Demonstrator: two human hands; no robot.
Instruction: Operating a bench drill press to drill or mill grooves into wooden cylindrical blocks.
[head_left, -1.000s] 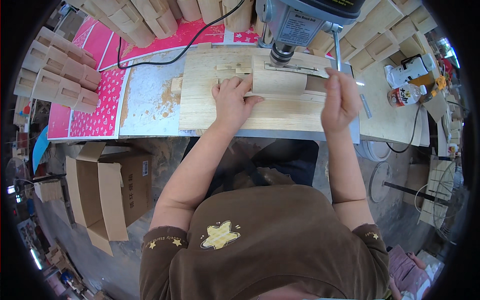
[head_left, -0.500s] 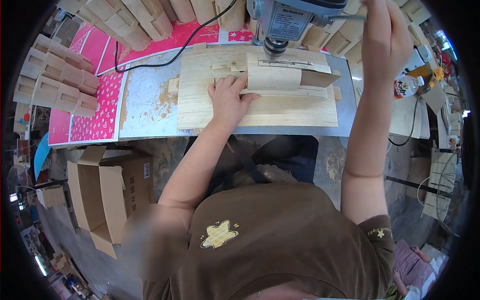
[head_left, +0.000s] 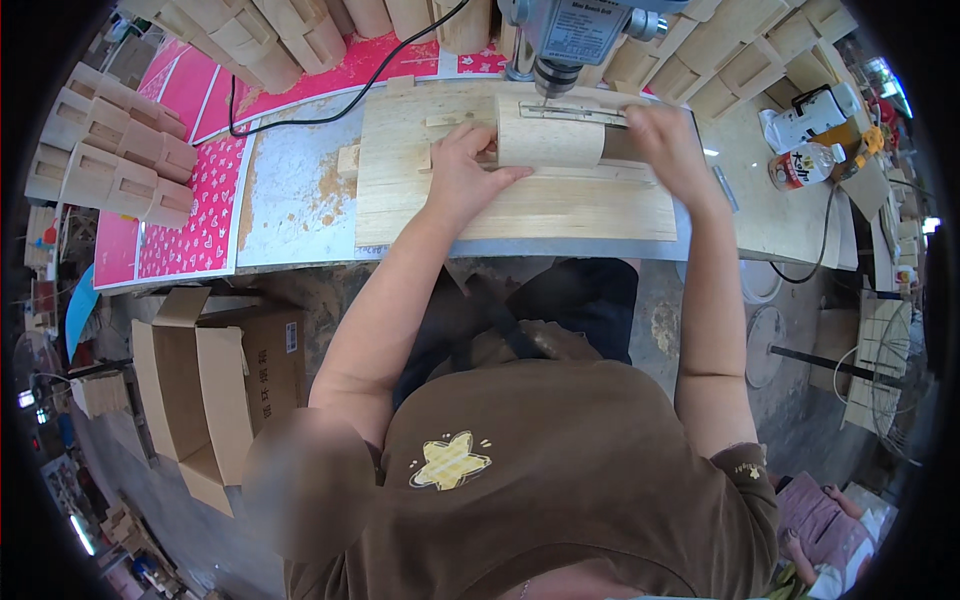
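A pale, rounded wooden cylinder (head_left: 550, 145) lies sideways on a flat wooden board (head_left: 520, 225), under the chuck of a bench drill (head_left: 580, 35). Along its top runs a narrow slotted strip (head_left: 570, 114). My left hand (head_left: 468, 175) grips the cylinder's left end, fingers curled at the end and thumb stretched along the lower front. At the right end, my right hand (head_left: 668, 150) is closed beside the strip's tip; its fingertips are hidden, so what it grips is unclear. The drill's tip is just above the strip; contact cannot be made out.
Stacks of similar slotted wooden cylinders (head_left: 125, 160) stand left and behind. A black cable (head_left: 350, 105) curves across the table. A plastic bottle (head_left: 805, 165) and orange tool (head_left: 872, 142) lie at right. An open cardboard box (head_left: 225, 370) sits on the floor; another person (head_left: 820, 530) is at lower right.
My right hand has come down from beside the drill to the cylinder's right end. The drill chuck looks slightly lower relative to its head. My left hand stays at the left end.
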